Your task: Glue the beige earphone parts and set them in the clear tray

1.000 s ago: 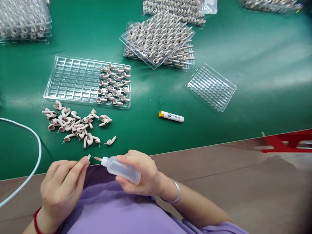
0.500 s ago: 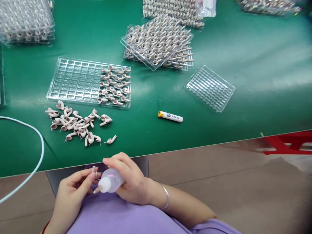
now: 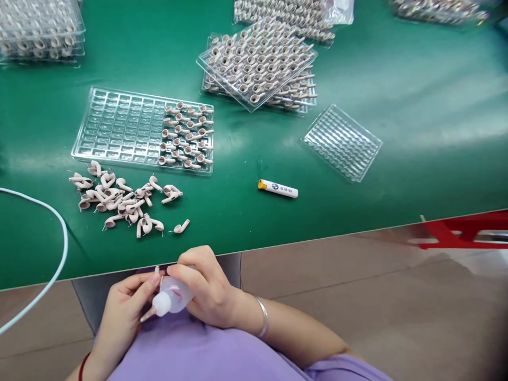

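My right hand [image 3: 206, 291] is wrapped round a small translucent squeeze bottle [image 3: 171, 296], whose nozzle points down and left toward my left palm. My left hand [image 3: 127, 312] pinches a small beige earpiece part [image 3: 157, 271] between thumb and fingers, held upright just left of the bottle. Both hands are over my lap, just below the green table's front edge [image 3: 278, 244]. On the table above them lies a loose pile of beige earpiece parts [image 3: 119, 198], with one stray part [image 3: 180, 228] to its right.
A clear tray [image 3: 119, 129] partly filled with parts lies behind the pile. Stacked full trays [image 3: 257, 61] sit at the back, more trays [image 3: 39, 29] at far left. An empty clear tray [image 3: 342, 143], a white lighter [image 3: 278, 188] and a white cable [image 3: 59, 248] also lie there.
Both hands drew down and closer to my body. The bottle tilted from nozzle pointing left at the part to nozzle pointing down and left, beside my left palm.
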`<act>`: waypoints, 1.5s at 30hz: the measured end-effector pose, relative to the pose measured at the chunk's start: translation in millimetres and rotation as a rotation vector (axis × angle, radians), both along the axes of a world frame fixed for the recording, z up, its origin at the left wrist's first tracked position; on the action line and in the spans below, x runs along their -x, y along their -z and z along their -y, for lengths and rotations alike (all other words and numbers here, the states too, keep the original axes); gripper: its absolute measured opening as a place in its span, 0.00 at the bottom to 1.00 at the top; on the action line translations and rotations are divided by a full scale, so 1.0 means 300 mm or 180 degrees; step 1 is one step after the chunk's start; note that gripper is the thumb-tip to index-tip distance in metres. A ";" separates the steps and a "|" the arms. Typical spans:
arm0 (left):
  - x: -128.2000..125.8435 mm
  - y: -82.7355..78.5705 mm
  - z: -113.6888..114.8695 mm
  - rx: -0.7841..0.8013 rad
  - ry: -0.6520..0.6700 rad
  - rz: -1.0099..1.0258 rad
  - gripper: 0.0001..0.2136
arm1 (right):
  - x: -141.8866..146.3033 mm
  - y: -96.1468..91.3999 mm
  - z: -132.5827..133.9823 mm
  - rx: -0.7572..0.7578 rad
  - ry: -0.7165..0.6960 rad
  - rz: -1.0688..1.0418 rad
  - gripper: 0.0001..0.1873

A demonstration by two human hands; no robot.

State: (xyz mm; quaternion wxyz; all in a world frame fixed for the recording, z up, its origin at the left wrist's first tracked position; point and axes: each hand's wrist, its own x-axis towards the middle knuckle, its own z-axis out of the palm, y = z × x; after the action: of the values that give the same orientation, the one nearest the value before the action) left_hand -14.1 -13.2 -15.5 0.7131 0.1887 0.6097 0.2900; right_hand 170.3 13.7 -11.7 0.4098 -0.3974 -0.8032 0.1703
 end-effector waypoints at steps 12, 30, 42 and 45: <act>-0.033 -0.016 -0.019 0.0076 -0.0380 0.0049 0.16 | 0.009 0.010 0.000 -0.0101 0.0072 -0.0021 0.10; 0.000 -0.263 -0.299 -0.3458 0.1537 -0.2245 0.04 | -0.127 -0.037 -0.116 0.0584 0.0525 -0.1470 0.19; -0.031 -0.185 -0.766 -0.4327 0.2333 -0.4031 0.10 | -0.132 -0.007 -0.126 0.0734 0.0719 -0.1524 0.19; -0.033 -0.209 -0.742 -0.4303 0.2370 -0.4086 0.10 | -0.135 -0.006 -0.128 0.0754 0.0744 -0.1538 0.19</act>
State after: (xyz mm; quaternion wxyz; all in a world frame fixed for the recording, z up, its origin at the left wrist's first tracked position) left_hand -4.1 209.6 47.2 0.0378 0.8536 0.4884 0.1773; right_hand 210.7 52.0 -9.9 0.5568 -0.4802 -0.6056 0.3043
